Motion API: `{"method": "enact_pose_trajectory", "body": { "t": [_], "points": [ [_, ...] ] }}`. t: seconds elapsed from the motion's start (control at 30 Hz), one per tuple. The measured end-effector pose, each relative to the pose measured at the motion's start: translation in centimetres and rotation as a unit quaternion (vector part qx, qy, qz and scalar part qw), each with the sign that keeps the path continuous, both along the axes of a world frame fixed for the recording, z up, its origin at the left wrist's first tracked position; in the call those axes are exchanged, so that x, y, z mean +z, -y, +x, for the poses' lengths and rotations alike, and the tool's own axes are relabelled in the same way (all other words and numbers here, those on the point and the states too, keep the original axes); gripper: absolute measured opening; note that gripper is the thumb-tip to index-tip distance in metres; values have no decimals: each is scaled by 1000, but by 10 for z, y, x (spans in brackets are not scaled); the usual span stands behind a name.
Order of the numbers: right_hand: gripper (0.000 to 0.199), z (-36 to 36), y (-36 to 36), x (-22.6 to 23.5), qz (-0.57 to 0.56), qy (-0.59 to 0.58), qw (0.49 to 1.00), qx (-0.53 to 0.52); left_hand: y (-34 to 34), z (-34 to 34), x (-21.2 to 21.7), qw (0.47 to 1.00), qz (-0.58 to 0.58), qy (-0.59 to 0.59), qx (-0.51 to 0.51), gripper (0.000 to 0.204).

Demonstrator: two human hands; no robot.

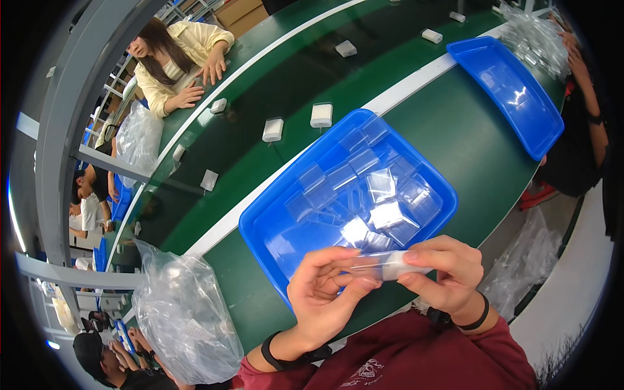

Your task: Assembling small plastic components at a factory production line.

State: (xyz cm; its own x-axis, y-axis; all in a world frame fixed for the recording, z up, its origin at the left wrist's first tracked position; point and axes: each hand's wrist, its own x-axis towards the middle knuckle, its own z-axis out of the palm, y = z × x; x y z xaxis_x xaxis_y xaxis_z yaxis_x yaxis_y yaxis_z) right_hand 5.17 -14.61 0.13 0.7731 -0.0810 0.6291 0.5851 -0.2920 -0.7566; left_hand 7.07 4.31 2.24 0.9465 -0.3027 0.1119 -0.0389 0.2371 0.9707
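Note:
Above the near edge of a blue tray, my left hand pinches a clear plastic case between thumb and fingers. My right hand grips a small white block-like piece, whose end meets or sits inside the case; I cannot tell how far in it goes. Beneath my hands, the tray holds several flat clear plastic cases, some shining with glare.
A green conveyor belt beyond the tray carries small white pieces with clear covers. A clear plastic bag stands left of the tray. Another blue tray lies far right. A co-worker in a yellow shirt works across the belt.

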Motion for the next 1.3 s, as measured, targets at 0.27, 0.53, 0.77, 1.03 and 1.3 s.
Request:
{"method": "enact_pose_trajectory", "body": {
  "t": [0.27, 0.53, 0.77, 1.03, 1.3],
  "points": [
    [35, -10, 1, 16, -33, -20, 999, 17, -5, 0, 2, 999, 35, 30, -9, 38],
    [30, -20, -3, 24, 299, -322, 892, 107, 0, -8, 20, 991, 122, -52, -9, 40],
    [21, -11, -1, -3, 41, 10, 999, 26, 2, -1, 1, 998, -46, -8, -43, 42],
    [53, -4, 15, -11, 184, -2, 976, 119, -5, 4, -2, 991, 21, 125, -46, 32],
    [49, -3, -17, -3, 398, -71, 905, 134, 26, -12, -3, 955, -245, -154, -56, 25]
  ]
}}
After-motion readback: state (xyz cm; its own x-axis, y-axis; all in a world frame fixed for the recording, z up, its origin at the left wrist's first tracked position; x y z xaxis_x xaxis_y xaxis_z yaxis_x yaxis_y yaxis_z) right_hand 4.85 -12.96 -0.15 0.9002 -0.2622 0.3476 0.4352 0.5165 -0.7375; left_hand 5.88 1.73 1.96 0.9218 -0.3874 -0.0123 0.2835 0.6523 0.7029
